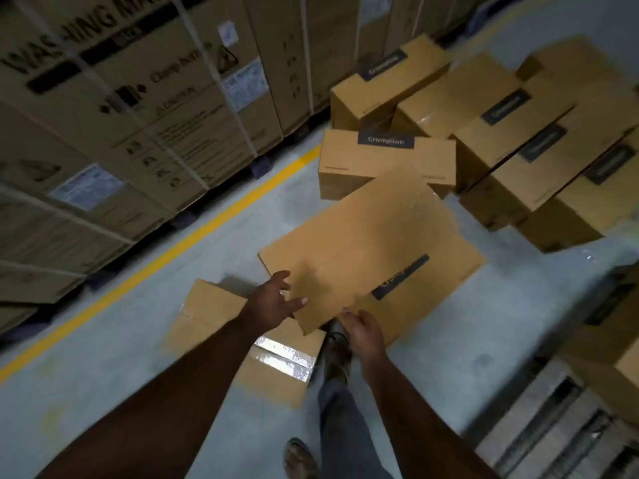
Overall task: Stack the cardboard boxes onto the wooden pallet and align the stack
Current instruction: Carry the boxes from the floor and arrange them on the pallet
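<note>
The boxes (373,243) are showing plain tan cardboard with dark navy labels (386,140) lettered in white. The floor (103,368) is lying pale grey-blue, crossed by a yellow line (193,236). The tall cartons (114,108) are wearing black print and white straps. The trousers (340,420) are looking blue-grey.

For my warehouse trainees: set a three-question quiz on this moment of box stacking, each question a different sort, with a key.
1. True or false: the left hand touches the tilted box.
2. Which colour is the floor line? A red, B yellow, C white.
3. Fill in: the wooden pallet lies at the picture's lower ____.

Key: 1 true, at its near edge; the right hand is open near the box's corner. 2 B. 3 right.
</note>
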The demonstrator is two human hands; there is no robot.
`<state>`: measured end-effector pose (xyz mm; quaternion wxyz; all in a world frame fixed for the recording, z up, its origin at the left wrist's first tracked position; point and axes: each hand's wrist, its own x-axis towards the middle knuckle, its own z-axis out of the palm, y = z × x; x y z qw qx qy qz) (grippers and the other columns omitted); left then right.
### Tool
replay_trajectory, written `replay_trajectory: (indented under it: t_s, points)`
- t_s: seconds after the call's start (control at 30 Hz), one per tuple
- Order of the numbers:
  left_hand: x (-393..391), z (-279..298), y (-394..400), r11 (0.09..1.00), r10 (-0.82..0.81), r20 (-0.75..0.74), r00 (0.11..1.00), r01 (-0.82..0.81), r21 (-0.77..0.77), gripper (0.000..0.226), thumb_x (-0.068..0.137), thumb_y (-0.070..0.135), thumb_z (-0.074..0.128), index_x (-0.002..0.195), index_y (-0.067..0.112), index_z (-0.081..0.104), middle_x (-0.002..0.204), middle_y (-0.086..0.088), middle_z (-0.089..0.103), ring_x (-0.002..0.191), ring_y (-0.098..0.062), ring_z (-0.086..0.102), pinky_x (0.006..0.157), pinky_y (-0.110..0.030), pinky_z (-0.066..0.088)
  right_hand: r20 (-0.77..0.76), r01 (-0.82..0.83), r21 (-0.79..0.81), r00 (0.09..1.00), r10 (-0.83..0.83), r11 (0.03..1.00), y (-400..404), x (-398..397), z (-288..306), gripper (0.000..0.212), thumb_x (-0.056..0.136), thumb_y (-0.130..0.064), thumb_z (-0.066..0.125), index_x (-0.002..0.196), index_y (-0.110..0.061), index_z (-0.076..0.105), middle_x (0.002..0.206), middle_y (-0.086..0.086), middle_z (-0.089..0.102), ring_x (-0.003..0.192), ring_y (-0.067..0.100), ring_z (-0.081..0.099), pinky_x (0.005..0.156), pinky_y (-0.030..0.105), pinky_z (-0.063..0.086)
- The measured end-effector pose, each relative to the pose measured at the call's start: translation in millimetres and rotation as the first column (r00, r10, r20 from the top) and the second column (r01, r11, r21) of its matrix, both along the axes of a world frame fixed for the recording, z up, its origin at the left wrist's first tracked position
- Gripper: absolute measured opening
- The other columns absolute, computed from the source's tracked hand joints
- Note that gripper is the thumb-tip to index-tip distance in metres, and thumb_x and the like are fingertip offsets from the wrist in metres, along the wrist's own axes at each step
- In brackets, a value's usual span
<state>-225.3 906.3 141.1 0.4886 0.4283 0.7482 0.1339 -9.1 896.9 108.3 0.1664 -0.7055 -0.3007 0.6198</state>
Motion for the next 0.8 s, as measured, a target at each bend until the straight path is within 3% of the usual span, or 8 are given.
replay_trajectory:
  t_s: [0.1, 0.2, 0.33, 0.4, 0.53, 0.63, 0.73, 0.8]
  points:
    - [-5.6, -53.2, 64.2, 0.995, -0.084, -0.087, 0.993, 0.079, -0.052, 0.082, 0.084, 0.030, 0.086, 0.151, 0.008, 0.044, 0.151, -0.012, 0.046, 0.133, -0.032, 0.053, 0.100, -0.048, 0.053, 0.041, 0.037, -0.100, 0.999, -0.033, 0.994, 38.6, -15.0, -53.7, 0.056, 0.099, -0.041, 0.068, 0.142, -0.007, 0.054, 0.137, 0.001, 0.061, 0.118, 0.022, 0.058, 0.089, 0.028, 0.040]
    - [-16.3, -105.5, 112.2, 0.972, -0.222, -0.267, 0.938, 0.235, 0.019, 0.091, 0.078, 0.029, 0.090, 0.151, 0.001, 0.042, 0.162, -0.019, 0.032, 0.154, -0.030, 0.025, 0.122, -0.039, 0.028, -0.029, 0.115, -0.167, 0.992, -0.122, 0.979, 61.8, -36.1, -100.6, 0.086, 0.096, -0.028, 0.074, 0.157, -0.001, 0.020, 0.155, 0.012, 0.047, 0.136, 0.028, 0.051, 0.112, 0.039, 0.043]
    - [-43.9, -145.4, 142.1, 0.955, -0.289, -0.440, 0.850, 0.227, -0.190, 0.127, 0.073, 0.046, 0.090, 0.163, 0.005, 0.011, 0.171, -0.015, 0.013, 0.158, -0.028, 0.012, 0.126, -0.046, 0.013, -0.023, 0.310, -0.340, 0.941, -0.337, 0.888, 71.2, -50.7, -130.0, 0.117, 0.093, -0.025, 0.078, 0.162, -0.009, -0.015, 0.165, 0.012, 0.030, 0.148, 0.029, 0.039, 0.120, 0.035, 0.032]
    - [-50.6, -154.6, 144.1, 0.947, -0.264, -0.406, 0.875, 0.155, -0.281, 0.130, 0.071, 0.051, 0.090, 0.163, 0.006, 0.010, 0.169, -0.011, 0.022, 0.156, -0.025, 0.023, 0.124, -0.049, 0.012, 0.006, 0.362, -0.394, 0.920, -0.391, 0.845, 67.6, -44.8, -139.8, 0.109, 0.088, -0.032, 0.083, 0.164, -0.011, 0.007, 0.162, 0.014, 0.038, 0.144, 0.035, 0.043, 0.122, 0.046, 0.034]
    - [-54.0, -146.3, 140.5, 0.904, -0.380, -0.458, 0.804, 0.219, -0.367, 0.119, 0.072, 0.067, 0.081, 0.162, 0.014, 0.023, 0.167, -0.006, 0.030, 0.154, -0.018, 0.027, 0.125, -0.048, 0.000, -0.196, 0.431, -0.514, 0.783, -0.590, 0.742, 58.4, -30.6, -140.7, 0.068, 0.079, -0.017, 0.090, 0.138, -0.014, 0.058, 0.133, 0.014, 0.069, 0.118, 0.036, 0.067, 0.110, 0.056, 0.049]
    - [-45.6, -119.0, 129.9, 0.940, -0.317, -0.446, 0.837, 0.214, -0.266, 0.102, 0.070, 0.065, 0.084, 0.153, 0.020, 0.047, 0.151, -0.010, 0.048, 0.141, -0.027, 0.046, 0.120, -0.041, 0.030, -0.124, 0.510, -0.377, 0.799, -0.588, 0.773, 35.0, -14.1, -115.8, 0.055, 0.084, -0.017, 0.086, 0.134, -0.019, 0.065, 0.118, 0.003, 0.075, 0.108, 0.028, 0.071, 0.099, 0.045, 0.057]
    - [-33.5, -83.4, 103.9, 0.985, -0.171, -0.091, 0.981, 0.171, -0.002, 0.043, 0.077, 0.041, 0.087, 0.118, 0.031, 0.077, 0.115, -0.004, 0.072, 0.110, -0.021, 0.068, 0.092, -0.035, 0.053, 0.043, 0.554, -0.050, 0.832, -0.553, 0.831, -0.4, 9.9, -71.1, 0.044, 0.089, -0.026, 0.081, 0.131, -0.026, 0.068, 0.111, -0.012, 0.074, 0.094, 0.001, 0.066, 0.075, 0.020, 0.052]
    - [-22.1, -58.1, 76.8, 0.995, -0.103, 0.175, 0.979, 0.098, 0.035, 0.029, 0.086, 0.024, 0.083, 0.111, 0.038, 0.078, 0.110, 0.006, 0.078, 0.102, -0.012, 0.073, 0.085, -0.029, 0.057, 0.019, 0.596, 0.058, 0.802, -0.597, 0.801, -20.3, 22.4, -42.0, 0.044, 0.093, -0.025, 0.078, 0.135, -0.028, 0.065, 0.123, -0.006, 0.073, 0.103, 0.009, 0.069, 0.087, 0.030, 0.058]
